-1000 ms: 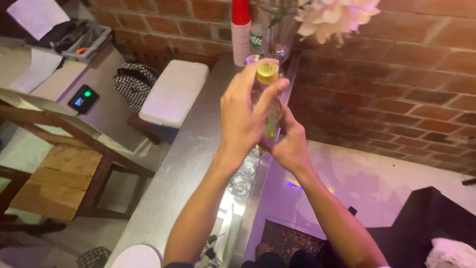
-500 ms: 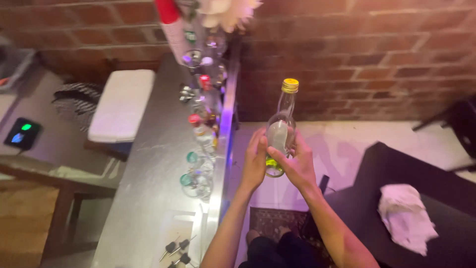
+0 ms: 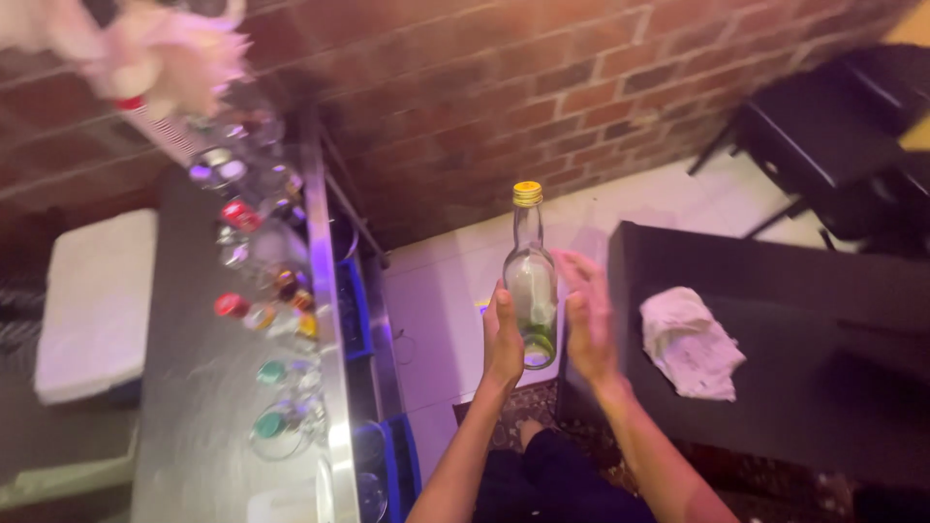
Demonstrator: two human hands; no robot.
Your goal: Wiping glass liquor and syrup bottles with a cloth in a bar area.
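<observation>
Leftward of the clear glass bottle (image 3: 531,281) runs a steel counter (image 3: 194,407) lined with capped bottles (image 3: 276,291). Next, the left hand (image 3: 503,339) presses open-palmed against the bottle's lower left side. Upright, yellow cap up, it stands between both palms, equally near. Rightward, the right hand (image 3: 587,315) is spread open beside it; whether it touches is unclear. Farther right, a white cloth (image 3: 690,341) lies on a black table (image 3: 814,387).

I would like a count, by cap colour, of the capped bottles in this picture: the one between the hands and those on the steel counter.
Yellow cap: 1, on the clear bottle between the hands
Red caps: 2, on the counter
Green caps: 2, on the counter
Total: 5 caps; the other, blurred bottle tops are left out.
</observation>
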